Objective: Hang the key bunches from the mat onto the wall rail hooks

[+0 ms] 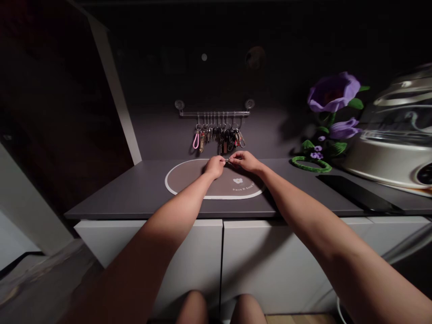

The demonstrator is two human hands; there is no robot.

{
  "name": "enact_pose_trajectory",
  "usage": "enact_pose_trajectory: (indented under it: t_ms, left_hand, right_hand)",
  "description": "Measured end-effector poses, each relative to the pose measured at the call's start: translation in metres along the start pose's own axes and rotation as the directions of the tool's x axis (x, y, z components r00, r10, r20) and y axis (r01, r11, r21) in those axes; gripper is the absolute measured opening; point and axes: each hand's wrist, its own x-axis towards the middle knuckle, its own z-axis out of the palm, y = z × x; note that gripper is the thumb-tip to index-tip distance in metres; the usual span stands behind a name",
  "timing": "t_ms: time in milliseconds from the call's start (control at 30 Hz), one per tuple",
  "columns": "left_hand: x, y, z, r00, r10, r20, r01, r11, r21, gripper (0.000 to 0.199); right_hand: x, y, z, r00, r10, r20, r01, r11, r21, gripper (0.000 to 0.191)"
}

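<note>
My left hand (215, 166) and my right hand (244, 160) meet above the back part of an oval brown mat (189, 180) with a white rim. Both are closed, thumb against fingers, pinching a small shiny metal piece (227, 160) between them. It is too small and too covered by the fingertips to tell its kind. Just behind and above hangs a row of keys (221, 134) on rings, with a pink loop strap (196, 140) and a brown tag (202, 141) at its left end. The keys hang from hooks on a clear rail (216, 113) fixed to the dark wall.
The mat lies on a grey countertop (118, 193) above white cabinet doors (256, 265). To the right stand purple craft flowers (334, 92) with a green ring base (310, 165), a black flat slab (357, 193) and a large cream appliance with a clear upper part (381, 157).
</note>
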Motion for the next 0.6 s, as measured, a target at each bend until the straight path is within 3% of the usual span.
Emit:
enact_pose_trajectory:
  t_ms: [300,600]
  left_hand:
    - [0.002,0.003,0.000,0.984,0.133,-0.122,-0.143,0.987,-0.075,0.017]
    - [0.003,0.003,0.002,0.972,0.189,-0.138,-0.206,0.970,-0.126,0.017]
  right_hand:
    - [0.002,-0.007,0.000,0.981,-0.020,-0.195,0.076,0.956,0.282,0.030]
    - [-0.001,-0.021,0.000,0.972,0.084,-0.218,0.075,0.771,0.633,0.038]
